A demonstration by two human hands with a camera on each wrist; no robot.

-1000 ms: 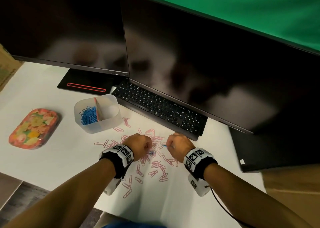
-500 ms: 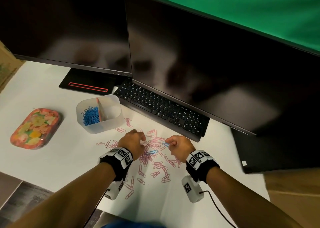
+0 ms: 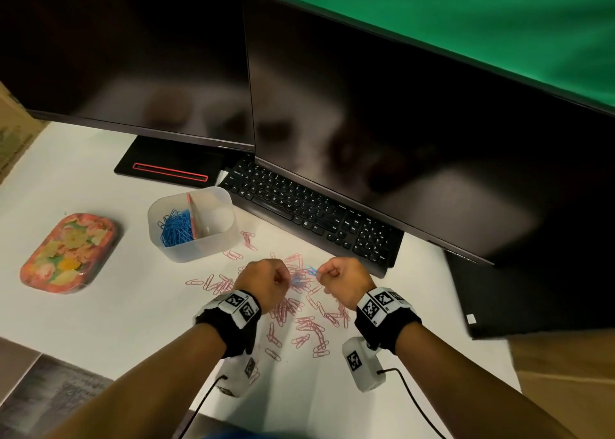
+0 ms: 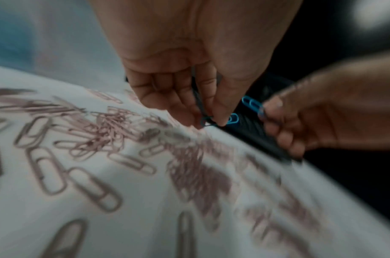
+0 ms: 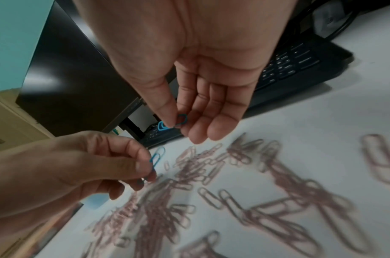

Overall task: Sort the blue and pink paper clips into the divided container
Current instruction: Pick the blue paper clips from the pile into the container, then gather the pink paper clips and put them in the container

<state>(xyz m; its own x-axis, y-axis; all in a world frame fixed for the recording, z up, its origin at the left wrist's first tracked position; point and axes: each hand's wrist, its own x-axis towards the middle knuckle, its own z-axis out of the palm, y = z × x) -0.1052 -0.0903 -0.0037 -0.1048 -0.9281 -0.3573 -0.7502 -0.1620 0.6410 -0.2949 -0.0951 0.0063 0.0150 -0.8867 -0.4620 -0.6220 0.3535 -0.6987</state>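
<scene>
since half a second earlier, both hands have risen off the scattered pink wire paper clips (image 3: 301, 320) on the white desk (image 3: 109, 308). left hand (image 3: 264, 280) pinches one blue wire paper clip (image 5: 157, 158); right hand (image 3: 342, 280) pinches another blue clip (image 5: 167, 126) between thumb and forefinger. the translucent divided container (image 3: 193, 225) stands to the left, blue clips in its left compartment. judgement: blues go there next; pink sorting remains.

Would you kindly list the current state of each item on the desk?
Left hand: pinching blue paper clips.
Right hand: pinching a blue clip.
Translucent divided container: open, blue clips in left compartment.
Loose pink paper clips: scattered on white desk.
Two monitors: dark.
</scene>
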